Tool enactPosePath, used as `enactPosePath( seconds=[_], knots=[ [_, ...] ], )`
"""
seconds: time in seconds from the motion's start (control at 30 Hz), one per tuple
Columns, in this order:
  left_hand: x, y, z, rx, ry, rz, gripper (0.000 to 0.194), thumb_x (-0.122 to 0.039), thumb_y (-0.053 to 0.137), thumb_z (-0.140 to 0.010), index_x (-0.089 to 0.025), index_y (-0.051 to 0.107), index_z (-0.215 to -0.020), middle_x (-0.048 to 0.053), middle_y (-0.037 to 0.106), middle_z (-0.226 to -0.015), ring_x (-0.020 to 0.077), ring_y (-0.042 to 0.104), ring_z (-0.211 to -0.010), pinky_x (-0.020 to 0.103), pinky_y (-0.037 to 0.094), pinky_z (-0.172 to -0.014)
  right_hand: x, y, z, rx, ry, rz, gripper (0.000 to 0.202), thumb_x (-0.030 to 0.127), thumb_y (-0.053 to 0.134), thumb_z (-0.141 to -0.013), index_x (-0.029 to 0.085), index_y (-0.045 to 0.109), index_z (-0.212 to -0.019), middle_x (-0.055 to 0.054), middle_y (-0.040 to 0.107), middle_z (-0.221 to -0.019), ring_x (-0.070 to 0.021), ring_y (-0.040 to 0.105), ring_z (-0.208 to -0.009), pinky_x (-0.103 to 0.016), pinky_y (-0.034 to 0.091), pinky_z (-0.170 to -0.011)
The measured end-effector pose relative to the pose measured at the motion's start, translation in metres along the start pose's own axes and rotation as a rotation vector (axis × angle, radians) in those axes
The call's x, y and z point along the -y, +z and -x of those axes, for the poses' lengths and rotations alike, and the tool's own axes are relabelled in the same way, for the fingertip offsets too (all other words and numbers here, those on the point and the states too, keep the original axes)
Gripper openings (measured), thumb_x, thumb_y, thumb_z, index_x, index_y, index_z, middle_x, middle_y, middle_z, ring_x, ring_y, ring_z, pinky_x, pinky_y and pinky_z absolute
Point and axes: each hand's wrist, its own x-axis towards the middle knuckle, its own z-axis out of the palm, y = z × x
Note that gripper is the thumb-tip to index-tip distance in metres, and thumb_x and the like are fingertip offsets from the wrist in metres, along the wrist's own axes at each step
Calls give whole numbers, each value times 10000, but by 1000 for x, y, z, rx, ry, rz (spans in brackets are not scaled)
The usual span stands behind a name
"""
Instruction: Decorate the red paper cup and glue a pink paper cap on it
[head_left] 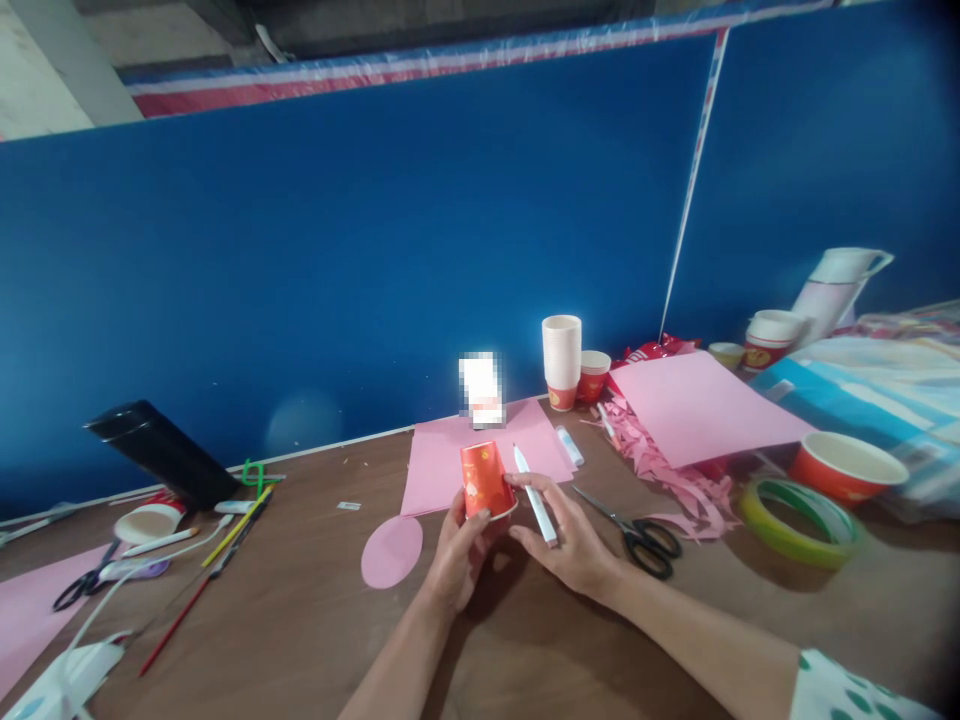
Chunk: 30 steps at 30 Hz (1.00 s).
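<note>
An upside-down red paper cup, its rim facing down, is held in my left hand above the table. My right hand holds a white pen between thumb and fingers, its tip pointing up and away, and a fingertip is close to the cup's right side. Behind the cup lies a pink sheet. A pink paper oval rests on the table left of my left hand. Scissors with black handles lie just right of my right hand.
Stacked paper cups stand at the back. Pink paper strips, another pink sheet, green-yellow tape and a red bowl are on the right. A black tumbler and brushes lie left. A blue partition rises behind.
</note>
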Motion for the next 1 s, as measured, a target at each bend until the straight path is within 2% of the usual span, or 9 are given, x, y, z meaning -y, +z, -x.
enactPosePath(
  seconds=[0.17, 0.33, 0.57, 0.7, 0.8, 1.0],
  knots=[
    [2, -3, -1, 22, -10, 79, 341, -222, 617, -795, -191, 595, -1134, 78, 662, -1106, 215, 613, -1010, 373, 421, -959, 2, -1, 3, 44, -18, 47, 515, 113, 603, -779, 219, 442, -1257, -82, 579, -1196, -211, 555, -1107, -344, 451, -967],
    [1, -3, -3, -32, -18, 85, 305, -262, 613, -820, -184, 609, -1115, 78, 677, -1076, 201, 625, -980, 363, 428, -956, 2, 1, 3, 28, -64, 77, 493, 104, 589, -789, 222, 453, -1248, -83, 592, -1168, -204, 572, -1078, -336, 465, -947],
    [-3, -8, -5, -89, -112, 257, 427, -296, 610, -812, -171, 541, -1214, 99, 675, -1081, 225, 631, -995, 408, 416, -995, 9, -1, 3, -182, -164, 122, 256, 128, 446, -896, 224, 563, -1102, -76, 639, -1004, -197, 614, -968, -329, 498, -857],
    [-4, -9, -4, -114, -149, 295, 439, -288, 571, -818, -105, 530, -1215, 138, 685, -1049, 260, 618, -1039, 424, 399, -1017, 17, -5, 3, -240, -216, 72, 210, 186, 418, -920, 212, 585, -1045, -59, 641, -874, -182, 627, -816, -308, 514, -770],
    [-3, -10, -4, -106, -181, 302, 397, -320, 539, -826, -72, 573, -1134, 158, 694, -1014, 276, 625, -1027, 449, 390, -1025, 20, -7, 4, -211, -228, 72, 219, 201, 436, -911, 217, 588, -1069, -71, 650, -915, -198, 626, -843, -328, 506, -784],
    [-2, -11, -4, -166, -183, 252, 290, -350, 576, -807, -97, 638, -935, 132, 713, -904, 250, 665, -876, 444, 451, -966, 21, -7, 7, -143, -222, 67, 269, 196, 416, -912, 254, 570, -1125, -75, 663, -985, -219, 624, -900, -360, 493, -824]
  ],
)
